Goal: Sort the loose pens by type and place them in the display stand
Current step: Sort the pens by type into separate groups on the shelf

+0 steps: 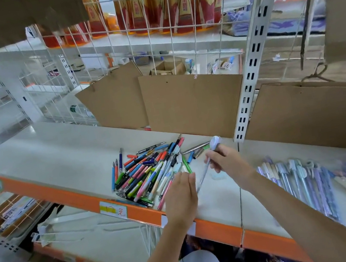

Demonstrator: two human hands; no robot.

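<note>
Head view: a heap of loose pens (149,171) lies on the cream shelf (57,157), near its orange front edge. The right hand (225,160) pinches a clear pen with a pale blue topper (206,171), held above the shelf beside the heap. The left hand (181,194) hovers at the heap's near edge, fingers straight together. Sorted pastel pens (299,180) lie farther right.

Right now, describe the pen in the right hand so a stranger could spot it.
Find the white shelf with the orange edge. Right of the heap of coloured pens, the right hand pinches a translucent pen, lifted off the shelf and tilted, with a pale blue topper.
</note>
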